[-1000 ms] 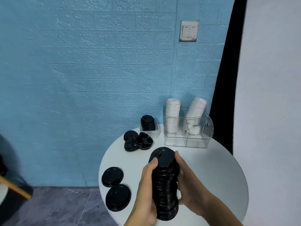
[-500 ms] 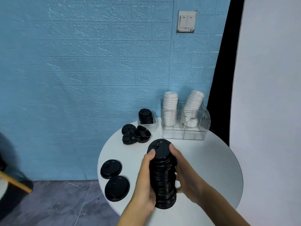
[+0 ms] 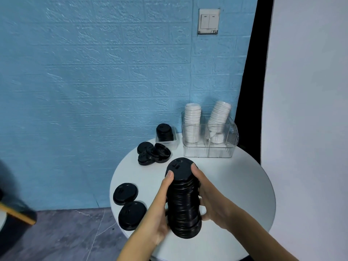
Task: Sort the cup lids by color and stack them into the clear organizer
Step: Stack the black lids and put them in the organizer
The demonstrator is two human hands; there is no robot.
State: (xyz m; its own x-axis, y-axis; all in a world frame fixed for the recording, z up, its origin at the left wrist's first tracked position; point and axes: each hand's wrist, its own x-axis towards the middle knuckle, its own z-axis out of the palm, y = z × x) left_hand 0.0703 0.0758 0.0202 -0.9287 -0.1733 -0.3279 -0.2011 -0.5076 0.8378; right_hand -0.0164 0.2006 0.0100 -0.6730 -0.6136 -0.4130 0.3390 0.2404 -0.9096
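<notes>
Both bare forearms reach up from the lower edge and converge. The left hand (image 3: 160, 210) curls around the left side of the tall black lid stack (image 3: 183, 200), thumb up near its top. The right hand (image 3: 209, 196) wraps the opposite side, fingertips at the top rim.

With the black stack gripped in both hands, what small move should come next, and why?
Probably carry the black stack toward the small tray beside the organizer. Left hand and right hand grip it from both sides; both organizer compartments hold white lids, while the tray already holds black ones.
</notes>
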